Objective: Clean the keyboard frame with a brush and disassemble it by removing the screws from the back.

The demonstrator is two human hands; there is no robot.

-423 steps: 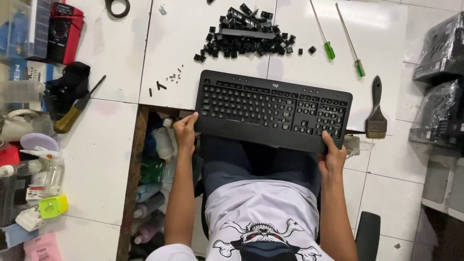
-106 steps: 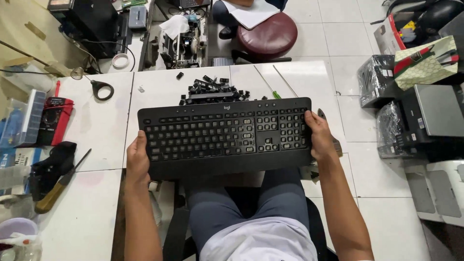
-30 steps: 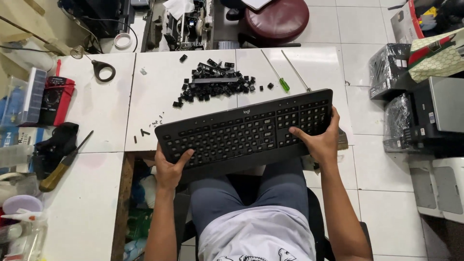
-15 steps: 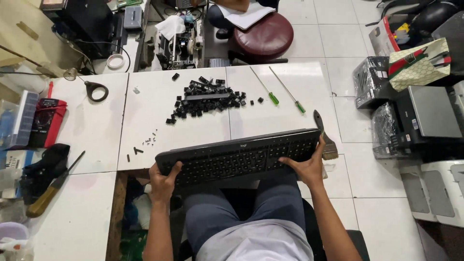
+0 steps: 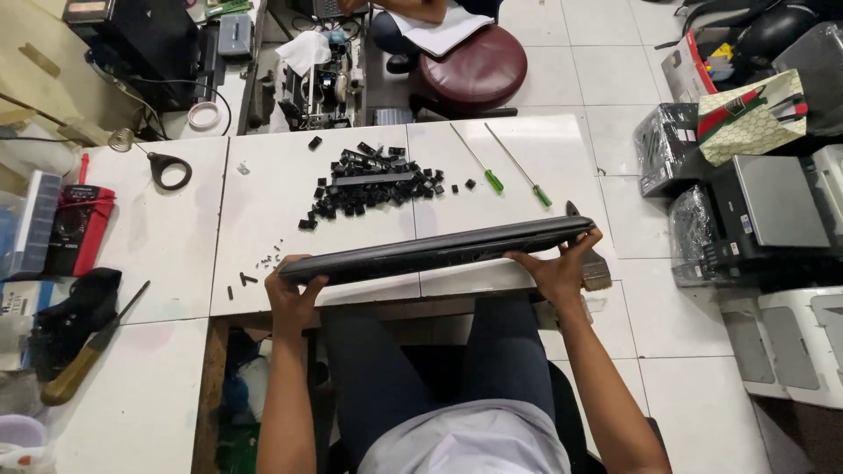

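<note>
Left hand (image 5: 294, 290) gripped the left end of long black plastic keyboard (image 5: 439, 250) | right hand (image 5: 558, 268) gripped its right end | keyboard stood on edge between both hands | heap of loose black keycaps (image 5: 369, 180) lay beyond them, so many keys seemed already removed | the rest could not be judged

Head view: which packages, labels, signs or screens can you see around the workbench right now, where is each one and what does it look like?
Gift bag: far right on stacked gear, patterned cream-green with red trim.
Wrapped black units: right of the table, boxy, in clear plastic.
Red multimeter: left bench, rectangular, small screen at top.
Box: left edge, white and blue, labelled.
No signs visible.
</note>
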